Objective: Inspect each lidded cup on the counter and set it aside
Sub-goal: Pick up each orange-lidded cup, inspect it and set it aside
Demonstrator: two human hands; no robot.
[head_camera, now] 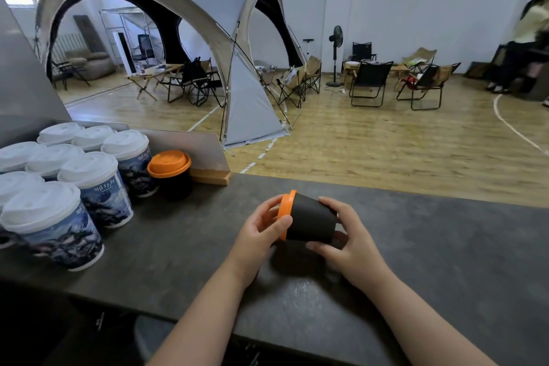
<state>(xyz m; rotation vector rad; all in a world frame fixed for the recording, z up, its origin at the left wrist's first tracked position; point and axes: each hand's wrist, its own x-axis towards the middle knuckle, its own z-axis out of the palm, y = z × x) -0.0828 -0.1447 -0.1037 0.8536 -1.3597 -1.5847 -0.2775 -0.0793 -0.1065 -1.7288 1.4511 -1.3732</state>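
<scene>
While tipped on its side, seemingly just clear of the dark surface (445, 246), gripped at both ends: the black cup (312, 221), lower centre of the frame. Long axis running left to right across the frame, orange lid (286, 208) toward the left, base toward the right and slightly higher. Curled round the lid rim, the left hand (261, 235), thumb on the near edge; wrapped round the base end, the right hand (347, 244), fingers over the top, thumb below. Neither nearer, both in contact. Probably mid-inspection, not yet set aside. Standing upright at left of the frame: a second orange-lidded cup (170, 172) beside a cluster of white-lidded cups (89, 184). Before setting down, likely a turn to base-down, led by the right hand.
</scene>
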